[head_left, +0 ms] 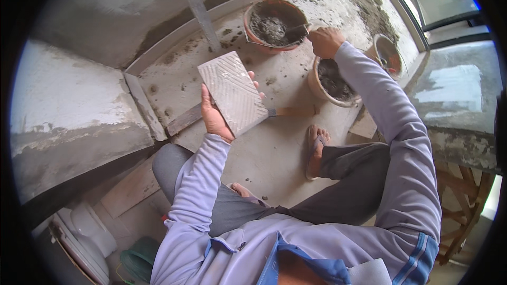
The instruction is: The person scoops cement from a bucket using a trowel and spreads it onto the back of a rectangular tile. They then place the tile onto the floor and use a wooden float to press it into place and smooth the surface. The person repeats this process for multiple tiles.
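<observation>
My left hand [214,119] is closed around the edges of a rectangular tile [235,94], its ridged pale back turned up. Out to the far right, my right hand [326,41] grips the handle of a trowel [297,32]. The trowel's dark blade reaches into a reddish bucket [272,48], against the grey mortar [268,27] inside. Below my right wrist stands a second bucket [320,88] with darker mortar, partly hidden by my sleeve.
A wooden-handled tool [296,111] lies on the floor beyond the tile, beside a strip of wood [185,120]. A third bucket [387,55] stands at the right wall. Loose mortar [369,13] covers the far floor. A green basket [138,258] sits at lower left.
</observation>
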`<state>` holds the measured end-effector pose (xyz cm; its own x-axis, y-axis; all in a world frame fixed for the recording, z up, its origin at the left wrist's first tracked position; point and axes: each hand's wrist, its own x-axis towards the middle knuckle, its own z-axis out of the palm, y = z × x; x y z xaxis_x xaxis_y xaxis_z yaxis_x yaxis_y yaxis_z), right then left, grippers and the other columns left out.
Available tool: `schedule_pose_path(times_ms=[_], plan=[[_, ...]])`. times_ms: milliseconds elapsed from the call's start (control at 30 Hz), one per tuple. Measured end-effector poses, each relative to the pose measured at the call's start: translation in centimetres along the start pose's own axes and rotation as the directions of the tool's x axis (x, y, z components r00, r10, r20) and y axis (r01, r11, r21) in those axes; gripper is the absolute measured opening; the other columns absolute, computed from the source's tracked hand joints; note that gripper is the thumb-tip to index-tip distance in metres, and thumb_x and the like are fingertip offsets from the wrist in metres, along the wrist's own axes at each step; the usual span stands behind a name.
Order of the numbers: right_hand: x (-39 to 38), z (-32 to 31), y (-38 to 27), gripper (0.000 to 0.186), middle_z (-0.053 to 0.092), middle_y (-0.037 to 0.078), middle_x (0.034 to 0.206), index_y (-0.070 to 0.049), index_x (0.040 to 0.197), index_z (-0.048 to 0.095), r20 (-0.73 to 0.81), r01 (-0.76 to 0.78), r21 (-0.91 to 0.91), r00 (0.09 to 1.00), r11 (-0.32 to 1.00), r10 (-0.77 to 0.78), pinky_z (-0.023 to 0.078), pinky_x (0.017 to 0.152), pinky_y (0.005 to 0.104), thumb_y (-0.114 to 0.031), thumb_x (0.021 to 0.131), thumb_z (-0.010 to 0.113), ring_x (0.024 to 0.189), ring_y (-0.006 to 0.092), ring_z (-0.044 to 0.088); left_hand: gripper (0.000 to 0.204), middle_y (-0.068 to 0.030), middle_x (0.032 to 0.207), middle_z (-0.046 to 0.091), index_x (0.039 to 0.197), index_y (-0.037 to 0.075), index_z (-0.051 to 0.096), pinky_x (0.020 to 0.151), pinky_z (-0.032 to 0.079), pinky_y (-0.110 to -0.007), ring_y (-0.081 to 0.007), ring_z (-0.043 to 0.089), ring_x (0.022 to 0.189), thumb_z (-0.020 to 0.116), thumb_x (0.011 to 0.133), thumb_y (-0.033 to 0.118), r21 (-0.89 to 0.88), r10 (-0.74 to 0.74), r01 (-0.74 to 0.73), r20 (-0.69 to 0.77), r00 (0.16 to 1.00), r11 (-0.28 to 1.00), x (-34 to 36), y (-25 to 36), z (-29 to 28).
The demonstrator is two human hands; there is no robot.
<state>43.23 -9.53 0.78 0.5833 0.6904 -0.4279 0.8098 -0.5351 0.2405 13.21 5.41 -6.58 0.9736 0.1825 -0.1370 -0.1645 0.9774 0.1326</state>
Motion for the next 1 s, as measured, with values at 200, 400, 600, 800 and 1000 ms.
schedule_pose_path(times_ms=[200, 400, 600, 800, 1000], plan=[[-5.6, 2.3, 2.7, 0.028, 0.068, 0.015, 0.082, -0.004, 0.107, 0.068, -0.123, -0.025, 0.360, 0.990, 0.932, 0.074, 0.054, 0.061, 0.0387, -0.026, 0.094, 0.055, 0.073, 0.0265, 0.068, 0.084, -0.0236, 0.154, 0.035, 0.156, 0.014, 0.026, 0.111, 0.036, -0.058, -0.0403, 0.043, 0.136, 0.028, 0.095, 0.071, 0.023, -0.055, 0.055, -0.004, 0.998, 0.998, 1.1, -1.0, -0.3], [-17.3, 1.0, 5.3, 0.036, 0.058, 0.002, 0.081, -0.006, 0.108, 0.063, 0.064, -0.081, 0.990, 0.987, 0.111, 0.149, 0.044, 0.054, 0.0252, -0.039, 0.102, 0.050, 0.063, 0.0100, 0.053, 0.086, -0.0257, 0.155, 0.032, 0.157, 0.010, 0.022, 0.110, 0.038, -0.056, -0.0442, 0.041, 0.136, 0.031, 0.095, 0.070, 0.004, -0.156, 0.156, 0.045, 0.987, 0.988, 1.8, -1.5, -1.0], [-27.0, 2.7, 7.7, 0.049, 0.058, 0.003, 0.083, -0.001, 0.137, 0.050, 0.255, -0.230, 0.966, 0.922, -0.116, 0.292, 0.040, 0.045, 0.0206, -0.035, 0.102, 0.049, 0.060, 0.0062, 0.052, 0.085, -0.0276, 0.151, 0.037, 0.155, 0.009, 0.025, 0.108, 0.041, -0.056, -0.0453, 0.046, 0.132, 0.031, 0.095, 0.069, 0.139, -0.131, 0.135, -0.032, 0.991, 0.981, 2.2, -2.0, -1.6], [-24.2, 5.4, 9.3, 0.048, 0.055, 0.001, 0.079, -0.003, 0.134, 0.054, 0.389, -0.449, 0.859, 0.886, 0.248, 0.253, 0.041, 0.048, 0.0237, -0.035, 0.098, 0.055, 0.061, 0.0080, 0.051, 0.083, -0.0267, 0.151, 0.037, 0.155, 0.009, 0.026, 0.108, 0.040, -0.056, -0.0448, 0.045, 0.132, 0.030, 0.096, 0.068, 0.092, -0.200, 0.204, -0.050, 0.979, 0.975, 2.8, -3.0, -2.8], [-19.1, 12.7, 11.3, 0.038, 0.070, 0.016, 0.096, -0.008, 0.122, 0.062, -0.030, -0.137, 0.447, 0.985, 0.884, 0.168, 0.053, 0.074, 0.0440, -0.033, 0.094, 0.055, 0.084, 0.0316, 0.068, 0.083, -0.0268, 0.151, 0.038, 0.155, 0.008, 0.026, 0.110, 0.038, -0.055, -0.0449, 0.044, 0.133, 0.030, 0.097, 0.067, 0.058, -0.196, 0.203, -0.111, 0.974, 0.978, 2.6, -2.8, -2.7]])
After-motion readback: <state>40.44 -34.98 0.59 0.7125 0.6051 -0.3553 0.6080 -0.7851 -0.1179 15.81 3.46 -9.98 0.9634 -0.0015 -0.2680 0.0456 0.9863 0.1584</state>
